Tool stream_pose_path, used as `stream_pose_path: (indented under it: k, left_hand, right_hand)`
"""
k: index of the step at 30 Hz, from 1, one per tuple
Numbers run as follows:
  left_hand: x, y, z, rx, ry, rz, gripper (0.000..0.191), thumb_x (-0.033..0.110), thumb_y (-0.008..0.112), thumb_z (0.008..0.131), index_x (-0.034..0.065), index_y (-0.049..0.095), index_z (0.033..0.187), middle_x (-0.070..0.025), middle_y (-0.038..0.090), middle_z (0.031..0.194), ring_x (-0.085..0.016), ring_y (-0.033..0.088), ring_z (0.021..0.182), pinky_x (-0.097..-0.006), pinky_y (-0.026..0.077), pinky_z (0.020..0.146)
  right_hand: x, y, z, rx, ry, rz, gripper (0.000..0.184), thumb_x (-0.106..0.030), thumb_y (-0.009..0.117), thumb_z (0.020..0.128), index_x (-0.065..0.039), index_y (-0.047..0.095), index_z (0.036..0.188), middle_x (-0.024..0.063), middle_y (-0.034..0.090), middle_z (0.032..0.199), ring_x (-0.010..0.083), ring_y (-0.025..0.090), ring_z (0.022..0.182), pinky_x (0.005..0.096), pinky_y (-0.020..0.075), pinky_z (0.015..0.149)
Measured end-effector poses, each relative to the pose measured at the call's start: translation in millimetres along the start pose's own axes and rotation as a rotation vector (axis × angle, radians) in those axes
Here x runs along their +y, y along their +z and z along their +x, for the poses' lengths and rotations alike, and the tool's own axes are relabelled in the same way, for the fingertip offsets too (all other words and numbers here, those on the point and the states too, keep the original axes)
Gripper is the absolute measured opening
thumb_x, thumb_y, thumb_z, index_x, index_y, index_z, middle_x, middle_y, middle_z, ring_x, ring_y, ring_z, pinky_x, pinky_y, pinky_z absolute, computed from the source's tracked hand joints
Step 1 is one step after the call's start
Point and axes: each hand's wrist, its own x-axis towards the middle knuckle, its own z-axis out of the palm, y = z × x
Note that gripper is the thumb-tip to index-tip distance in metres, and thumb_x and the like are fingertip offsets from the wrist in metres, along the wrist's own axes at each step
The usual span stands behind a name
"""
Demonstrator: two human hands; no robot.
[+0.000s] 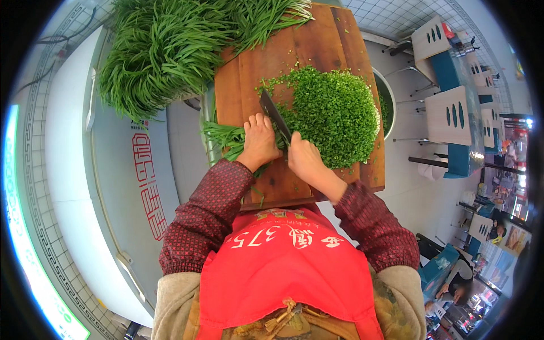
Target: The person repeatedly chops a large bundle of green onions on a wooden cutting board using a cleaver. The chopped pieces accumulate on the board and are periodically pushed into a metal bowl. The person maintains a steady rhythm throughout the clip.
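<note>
My left hand [260,140] presses down on a bunch of green garlic chives [227,137], whose leaves stick out to the left over the board's edge. In my right hand [309,158] is a dark-bladed cleaver [275,114], gripped by its handle. The blade stands just right of my left fingers, slanting away to the upper left. A broad heap of finely chopped chives [333,117] covers the right part of the wooden cutting board [276,187]. Under my left palm the held stems are hidden.
A large pile of whole chives [165,55] lies beyond the board's left. Beneath its right edge stands a metal basin [389,106] with green bits inside. A white chest freezer [70,140] is at left; chairs [448,114] and tables are right. A person [459,276] sits farther off.
</note>
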Motion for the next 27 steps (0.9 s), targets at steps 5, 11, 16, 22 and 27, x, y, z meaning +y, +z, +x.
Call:
stream_pose_path:
  k: [5, 11, 16, 22, 27]
  left_hand:
    - [2.6, 1.2, -0.4, 0.008, -0.043, 0.059, 0.082, 0.039, 0.087, 0.053, -0.0062, 0.053, 0.112, -0.0164, 0.049, 0.108, -0.033, 0.046, 0.104, -0.0444, 0.038, 0.088]
    - [5.2, -0.4, -7.4, 0.106, -0.083, 0.035, 0.099, 0.038, 0.091, 0.045, -0.0036, 0.047, 0.123, -0.0158, 0.048, 0.115, -0.034, 0.048, 0.111, -0.0457, 0.04, 0.095]
    - [1.3, 3.7, -4.4, 0.091, -0.074, -0.006, 0.103, 0.036, 0.092, 0.044, -0.0042, 0.044, 0.125, -0.0155, 0.047, 0.115, -0.034, 0.048, 0.111, -0.0444, 0.041, 0.094]
    - [-0.1, 1.1, -9.3, 0.159, -0.064, 0.03, 0.099, 0.036, 0.091, 0.045, -0.0043, 0.045, 0.123, -0.0156, 0.048, 0.113, -0.035, 0.048, 0.11, -0.0442, 0.04, 0.094]
    - [-5.9, -7.2, -15.3, 0.09, -0.004, 0.023, 0.093, 0.038, 0.089, 0.048, -0.0057, 0.047, 0.119, -0.0165, 0.048, 0.111, -0.035, 0.048, 0.108, -0.044, 0.039, 0.09]
  right_hand:
    - [0.9, 13.7, 12.2, 0.057, 0.035, -0.005, 0.022, -0.009, 0.06, 0.092, 0.005, 0.044, 0.099, 0.028, 0.062, 0.065, 0.049, 0.063, 0.061, 0.0552, 0.0514, 0.056]
    - [-7.1, -26.9, -40.4, 0.1, 0.026, 0.034, 0.024, -0.011, 0.06, 0.093, 0.003, 0.043, 0.102, 0.0263, 0.061, 0.061, 0.0472, 0.062, 0.058, 0.0553, 0.0496, 0.054]
    - [-14.2, -33.5, -77.2, 0.009, 0.052, 0.024, 0.024, -0.01, 0.061, 0.093, 0.004, 0.043, 0.101, 0.0251, 0.061, 0.06, 0.0467, 0.062, 0.057, 0.0548, 0.0495, 0.053]
    - [-13.9, -14.9, -73.8, 0.002, 0.064, -0.08, 0.024, -0.011, 0.061, 0.093, 0.004, 0.043, 0.1, 0.0242, 0.062, 0.061, 0.0453, 0.063, 0.057, 0.0532, 0.0511, 0.053]
    - [-18.1, -20.6, -73.0, -0.023, 0.065, -0.09, 0.024, -0.007, 0.06, 0.089, 0.005, 0.044, 0.1, 0.0243, 0.063, 0.062, 0.0443, 0.065, 0.058, 0.0524, 0.0523, 0.054]
